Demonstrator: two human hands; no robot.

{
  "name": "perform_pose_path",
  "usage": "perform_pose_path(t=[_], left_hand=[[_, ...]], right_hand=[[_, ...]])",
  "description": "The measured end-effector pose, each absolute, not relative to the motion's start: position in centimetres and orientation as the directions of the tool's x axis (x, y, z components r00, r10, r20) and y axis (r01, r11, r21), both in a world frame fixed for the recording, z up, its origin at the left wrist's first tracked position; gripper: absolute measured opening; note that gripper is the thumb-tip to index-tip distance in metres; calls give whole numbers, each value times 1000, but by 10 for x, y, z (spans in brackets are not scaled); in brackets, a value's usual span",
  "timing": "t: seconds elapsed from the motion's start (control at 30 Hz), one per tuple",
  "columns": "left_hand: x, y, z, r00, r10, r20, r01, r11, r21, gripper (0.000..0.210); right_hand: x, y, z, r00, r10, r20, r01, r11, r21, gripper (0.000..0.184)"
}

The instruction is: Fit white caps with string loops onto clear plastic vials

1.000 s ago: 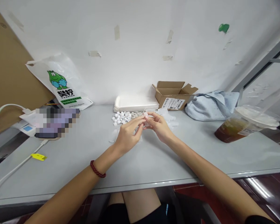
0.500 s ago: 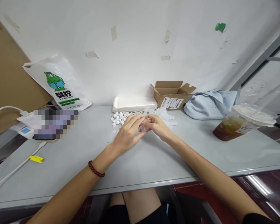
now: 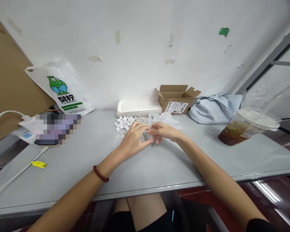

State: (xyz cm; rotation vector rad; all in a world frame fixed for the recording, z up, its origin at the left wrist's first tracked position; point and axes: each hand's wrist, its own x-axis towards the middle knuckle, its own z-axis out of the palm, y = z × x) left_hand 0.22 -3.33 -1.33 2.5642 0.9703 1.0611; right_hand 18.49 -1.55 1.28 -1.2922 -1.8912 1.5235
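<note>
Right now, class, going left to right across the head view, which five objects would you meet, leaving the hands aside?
White plastic carrier bag → small white caps → open cardboard box → light-blue cloth bundle → lidded drink cup.

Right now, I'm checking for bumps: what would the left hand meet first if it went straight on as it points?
The left hand would probably meet the right hand, apart from the small clear piece at its fingers; depth is unclear.
</note>
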Motion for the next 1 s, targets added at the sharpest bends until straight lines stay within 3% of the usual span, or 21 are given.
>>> perform_pose_path(t=[0.13, 0.3, 0.67, 1.0], left_hand=[[1, -34, -10, 503, 784, 364, 581, -618, 530, 39], [-2, -34, -9, 502, 837, 218, 656, -533, 534, 41], [-4, -33, -12, 560, 781, 277, 630, -618, 470, 31], [-5, -32, -12, 577, 778, 248, 653, -622, 432, 37]], right_hand=[[185, -15, 8, -525, 803, -281, 510, 33, -859, 32], [185, -13, 4, -502, 813, -294, 563, 49, -825, 22], [183, -9, -2, -480, 828, -290, 539, 18, -842, 8], [181, -10, -2, -482, 835, -266, 505, 16, -863, 4]])
